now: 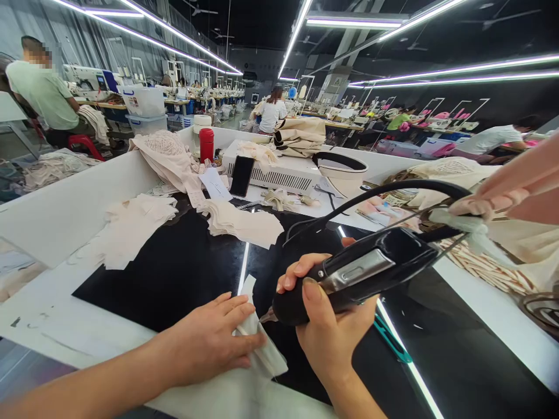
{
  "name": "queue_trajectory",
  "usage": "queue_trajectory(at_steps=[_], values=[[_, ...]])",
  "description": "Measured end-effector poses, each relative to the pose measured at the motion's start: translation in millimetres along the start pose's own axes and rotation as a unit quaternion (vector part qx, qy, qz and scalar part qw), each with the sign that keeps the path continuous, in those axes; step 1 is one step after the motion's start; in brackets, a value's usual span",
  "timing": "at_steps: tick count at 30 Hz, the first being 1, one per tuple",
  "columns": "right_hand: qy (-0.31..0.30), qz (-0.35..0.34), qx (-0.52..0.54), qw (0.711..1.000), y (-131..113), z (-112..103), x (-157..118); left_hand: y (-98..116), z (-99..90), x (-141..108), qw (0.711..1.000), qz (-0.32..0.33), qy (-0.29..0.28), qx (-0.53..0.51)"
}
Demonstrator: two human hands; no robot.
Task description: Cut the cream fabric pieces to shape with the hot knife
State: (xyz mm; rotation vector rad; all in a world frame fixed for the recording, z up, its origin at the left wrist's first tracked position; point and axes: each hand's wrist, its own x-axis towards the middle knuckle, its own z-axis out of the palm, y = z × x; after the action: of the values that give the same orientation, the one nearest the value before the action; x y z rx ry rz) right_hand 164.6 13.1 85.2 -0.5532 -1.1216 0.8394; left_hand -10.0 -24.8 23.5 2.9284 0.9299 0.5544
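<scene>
My left hand point(213, 343) lies flat with its fingers stretched out, pressing a folded strip of cream fabric point(273, 358) against the glossy black work surface point(196, 285). My right hand point(327, 317) is wrapped round a thick black corded hand tool point(349, 273) with a silver lever on its side. The tool's narrow tip points down at the fabric strip, close to my left fingers; whether it touches the fabric I cannot tell. A black cable and a tied cord run from the tool's rear to the upper right. Teal thread snips point(392, 338) lie right of my right hand.
Stacked cream fabric pieces point(244, 224) and a loose pile point(135, 227) lie beyond my hands. Behind them are a phone point(241, 176), a white vented box point(271, 169) and a red bottle point(207, 145). Fabric hangs at the right. Co-workers sit at sewing tables farther off.
</scene>
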Motion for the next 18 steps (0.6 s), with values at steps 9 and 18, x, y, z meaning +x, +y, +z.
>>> queue_trajectory(at_steps=[9,18], values=[[-0.019,-0.004,-0.002,1.0,3,0,1,-8,-1.4,-3,0.999,-0.001,0.025,-0.02],[-0.022,-0.001,0.006,1.0,2,-1,0,-40,-13.3,19,0.992,0.031,0.039,-0.113]])
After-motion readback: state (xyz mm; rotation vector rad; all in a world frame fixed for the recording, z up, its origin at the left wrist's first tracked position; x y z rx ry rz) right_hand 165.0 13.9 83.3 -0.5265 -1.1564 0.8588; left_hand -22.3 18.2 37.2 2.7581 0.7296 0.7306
